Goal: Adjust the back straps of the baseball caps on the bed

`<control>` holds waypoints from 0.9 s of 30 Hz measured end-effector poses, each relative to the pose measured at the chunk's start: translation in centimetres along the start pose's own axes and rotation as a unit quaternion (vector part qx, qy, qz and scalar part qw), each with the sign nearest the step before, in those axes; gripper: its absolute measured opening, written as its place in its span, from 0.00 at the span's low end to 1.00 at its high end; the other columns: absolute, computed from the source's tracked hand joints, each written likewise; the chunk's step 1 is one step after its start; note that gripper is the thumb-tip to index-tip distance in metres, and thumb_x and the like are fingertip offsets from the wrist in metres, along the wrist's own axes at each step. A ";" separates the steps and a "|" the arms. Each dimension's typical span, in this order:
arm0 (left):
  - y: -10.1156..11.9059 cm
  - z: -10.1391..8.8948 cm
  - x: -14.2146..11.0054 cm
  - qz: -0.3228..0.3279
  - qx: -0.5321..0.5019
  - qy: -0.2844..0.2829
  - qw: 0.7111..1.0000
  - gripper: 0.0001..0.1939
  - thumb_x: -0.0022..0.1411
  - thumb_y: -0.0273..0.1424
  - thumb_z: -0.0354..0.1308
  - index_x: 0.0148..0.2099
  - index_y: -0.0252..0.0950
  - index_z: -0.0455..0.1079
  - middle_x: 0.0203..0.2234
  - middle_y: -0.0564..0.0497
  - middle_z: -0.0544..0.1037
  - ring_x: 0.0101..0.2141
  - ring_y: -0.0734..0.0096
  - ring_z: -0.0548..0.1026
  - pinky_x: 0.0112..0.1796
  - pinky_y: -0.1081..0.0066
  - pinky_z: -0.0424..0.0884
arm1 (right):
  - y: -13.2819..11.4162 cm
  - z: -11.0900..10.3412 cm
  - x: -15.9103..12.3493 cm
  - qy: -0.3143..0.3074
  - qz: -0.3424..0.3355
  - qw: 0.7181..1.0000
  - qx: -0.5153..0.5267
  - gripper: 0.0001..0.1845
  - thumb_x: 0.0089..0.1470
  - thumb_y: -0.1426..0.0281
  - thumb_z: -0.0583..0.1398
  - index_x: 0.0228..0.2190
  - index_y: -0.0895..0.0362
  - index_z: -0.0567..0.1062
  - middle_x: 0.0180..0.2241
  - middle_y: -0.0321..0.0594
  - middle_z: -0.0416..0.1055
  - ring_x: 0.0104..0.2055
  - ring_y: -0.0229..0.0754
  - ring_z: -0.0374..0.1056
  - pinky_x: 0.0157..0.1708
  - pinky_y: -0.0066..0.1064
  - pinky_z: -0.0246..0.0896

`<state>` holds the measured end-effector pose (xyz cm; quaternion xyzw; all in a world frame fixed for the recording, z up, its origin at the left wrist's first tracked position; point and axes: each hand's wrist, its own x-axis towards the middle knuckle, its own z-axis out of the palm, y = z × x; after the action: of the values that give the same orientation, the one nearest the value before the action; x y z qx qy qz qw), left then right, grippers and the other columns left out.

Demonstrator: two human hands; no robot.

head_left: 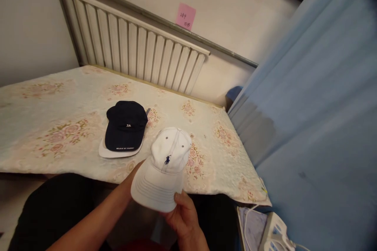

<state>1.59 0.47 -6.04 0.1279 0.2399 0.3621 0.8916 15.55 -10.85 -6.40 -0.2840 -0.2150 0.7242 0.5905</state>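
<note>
A white baseball cap (169, 160) with a dark blue embroidered horse-and-rider logo is held above the front edge of the bed, its brim tilted down toward me. My right hand (184, 213) pinches the brim's right edge, thumb on top and fingers underneath. Behind the cap's left side, my left hand (138, 168) holds it up; its fingers are hidden by the cap. To the left, a black baseball cap (126, 125) with small white lettering lies on the bed, stacked over another cap whose white brim (119, 153) sticks out below it.
The caps are over a bed with a floral quilted cover (67, 133). A white radiator (132, 43) stands along the wall behind, with a pink note (185, 16) above. On the right hangs a blue curtain (309, 125). A white power strip (275, 231) with cables sits at lower right.
</note>
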 end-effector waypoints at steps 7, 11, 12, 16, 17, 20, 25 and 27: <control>1.1 -1.0 1.6 -0.077 -0.039 -0.018 0.996 0.19 0.61 0.35 0.53 0.47 0.25 0.73 0.27 0.40 0.82 0.35 0.50 0.80 0.41 0.54 0.73 | -0.2 -2.3 0.9 0.014 0.002 1.000 0.001 0.21 0.39 0.69 0.64 0.41 0.56 0.75 0.43 0.45 0.77 0.46 0.54 0.72 0.39 0.46 0.70; 1.0 -1.7 1.8 -0.095 -0.032 -0.002 0.995 0.20 0.61 0.33 0.55 0.51 0.26 0.71 0.32 0.38 0.82 0.38 0.49 0.79 0.43 0.53 0.72 | -0.3 -3.3 1.1 0.005 -0.006 1.000 0.017 0.22 0.40 0.71 0.65 0.42 0.58 0.75 0.41 0.47 0.77 0.48 0.54 0.71 0.43 0.44 0.68; 0.9 -1.8 1.8 -0.075 -0.029 -0.003 0.997 0.19 0.60 0.31 0.55 0.52 0.27 0.71 0.33 0.38 0.82 0.38 0.49 0.79 0.44 0.53 0.72 | -0.3 -3.5 1.1 0.002 -0.012 1.000 0.022 0.23 0.41 0.71 0.65 0.43 0.59 0.75 0.42 0.47 0.77 0.49 0.54 0.70 0.44 0.44 0.68; 0.9 -2.1 1.7 0.005 -0.002 -0.024 1.000 0.17 0.59 0.23 0.56 0.51 0.31 0.71 0.36 0.40 0.81 0.39 0.53 0.79 0.45 0.54 0.71 | -0.3 -4.1 1.1 0.001 -0.040 0.998 0.046 0.24 0.44 0.70 0.63 0.46 0.58 0.74 0.47 0.47 0.75 0.51 0.53 0.69 0.48 0.44 0.65; 1.0 -2.1 1.6 0.018 0.007 -0.031 0.999 0.17 0.58 0.22 0.57 0.51 0.32 0.71 0.36 0.40 0.81 0.38 0.53 0.79 0.45 0.54 0.71 | -0.2 -4.4 1.2 0.004 -0.043 0.998 0.050 0.23 0.45 0.70 0.63 0.46 0.59 0.74 0.47 0.47 0.75 0.51 0.53 0.69 0.49 0.44 0.65; 0.9 -1.8 1.2 0.031 0.026 -0.055 0.998 0.17 0.57 0.21 0.57 0.50 0.32 0.72 0.36 0.40 0.81 0.37 0.53 0.80 0.45 0.54 0.72 | 0.0 -5.3 1.5 0.022 -0.039 0.997 0.056 0.20 0.47 0.69 0.63 0.44 0.60 0.75 0.46 0.47 0.76 0.50 0.52 0.70 0.51 0.45 0.63; 0.1 -1.3 0.7 0.019 0.041 -0.103 0.994 0.16 0.58 0.20 0.57 0.49 0.31 0.73 0.36 0.40 0.81 0.38 0.54 0.79 0.44 0.57 0.73 | -0.6 -6.1 2.8 0.065 -0.052 0.994 0.071 0.19 0.47 0.67 0.64 0.43 0.58 0.76 0.44 0.45 0.77 0.50 0.51 0.70 0.53 0.46 0.62; -0.3 -1.2 0.6 0.011 0.043 -0.107 0.993 0.15 0.58 0.21 0.57 0.48 0.31 0.73 0.36 0.40 0.81 0.38 0.54 0.79 0.44 0.58 0.73 | -1.3 -5.9 3.4 0.072 -0.061 0.993 0.075 0.19 0.46 0.67 0.64 0.43 0.59 0.76 0.44 0.44 0.77 0.49 0.50 0.71 0.53 0.46 0.62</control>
<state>1.55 0.79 -7.37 0.2065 0.1571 0.3452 0.9019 19.96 -7.37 -10.46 -0.2766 -0.1333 0.6789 0.6669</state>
